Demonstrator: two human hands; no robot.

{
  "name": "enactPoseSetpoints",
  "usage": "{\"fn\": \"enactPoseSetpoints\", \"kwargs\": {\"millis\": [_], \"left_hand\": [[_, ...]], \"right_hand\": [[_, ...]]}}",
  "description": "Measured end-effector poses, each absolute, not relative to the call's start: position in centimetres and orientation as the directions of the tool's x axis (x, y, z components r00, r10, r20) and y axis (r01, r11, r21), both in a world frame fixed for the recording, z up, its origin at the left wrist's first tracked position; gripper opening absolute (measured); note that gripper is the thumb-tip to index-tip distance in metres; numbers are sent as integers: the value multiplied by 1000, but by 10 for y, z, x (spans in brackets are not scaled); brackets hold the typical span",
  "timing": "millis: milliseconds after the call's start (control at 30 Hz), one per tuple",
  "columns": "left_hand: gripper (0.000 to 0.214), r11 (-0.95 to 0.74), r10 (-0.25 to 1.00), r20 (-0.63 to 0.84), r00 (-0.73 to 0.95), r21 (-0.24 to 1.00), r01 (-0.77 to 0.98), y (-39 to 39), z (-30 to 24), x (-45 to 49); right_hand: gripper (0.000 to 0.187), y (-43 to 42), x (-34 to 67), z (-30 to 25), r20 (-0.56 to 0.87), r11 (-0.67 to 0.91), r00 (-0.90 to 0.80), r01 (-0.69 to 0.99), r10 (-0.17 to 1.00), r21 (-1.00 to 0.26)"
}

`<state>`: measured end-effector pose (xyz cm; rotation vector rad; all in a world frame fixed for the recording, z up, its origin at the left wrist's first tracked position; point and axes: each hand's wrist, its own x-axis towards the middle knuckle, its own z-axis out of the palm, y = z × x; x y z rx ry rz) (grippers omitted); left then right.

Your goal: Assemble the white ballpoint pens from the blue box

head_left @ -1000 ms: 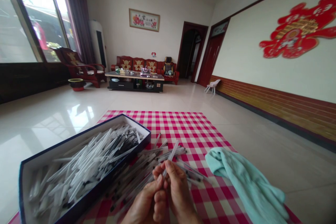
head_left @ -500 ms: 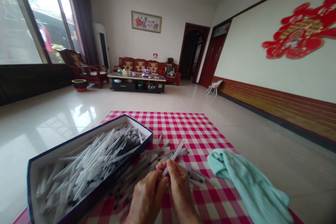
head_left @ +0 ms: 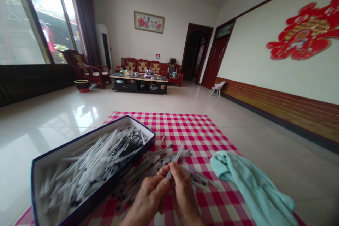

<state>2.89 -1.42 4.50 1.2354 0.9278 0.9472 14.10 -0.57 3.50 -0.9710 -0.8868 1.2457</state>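
Observation:
My left hand (head_left: pixel 149 197) and my right hand (head_left: pixel 182 197) meet low in the view, their fingertips pinching a clear plastic pen (head_left: pixel 174 159) that points up and away from me. Just left of them lies a long dark blue-edged cardboard box (head_left: pixel 79 137), packed with several loose clear pens with black tips. A spread of similar loose pens (head_left: pixel 156 159) lies on the red-and-white checked cloth (head_left: pixel 193 130), right under my hands and beside the box. A pale turquoise towel (head_left: pixel 250 187) lies to the right of my right hand, not touching it.
The cloth lies on a glossy tiled floor. Far ahead stand a low coffee table (head_left: pixel 139 83) and a red wooden sofa (head_left: pixel 143 66). A wooden armchair (head_left: pixel 84 70) stands by the tall windows. A small white chair (head_left: pixel 217 88) stands against the right wall.
My hands have stayed together on the pen, which now tilts a little differently. The whole scene has drifted slightly right in view, with the box moving that way.

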Motion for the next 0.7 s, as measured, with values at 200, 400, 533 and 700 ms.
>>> {"fn": "enactPoseSetpoints", "kwargs": {"millis": [200,400,533,700], "left_hand": [[38,662,703,-255,664,576,-480,-13,39,30],[38,-117,959,84,271,987,107,-12,40,31],[16,-464,867,474,152,659,592,-14,34,31],[20,-529,727,660,187,365,766,-18,24,32]], "right_hand": [[36,-11,136,42,-22,11,65,-477,998,-879],[37,-1,145,29,28,85,194,-292,981,-953],[37,-1,144,27,18,68,208,-235,978,-970],[35,-5,139,24,-23,25,181,-263,983,-964]]}}
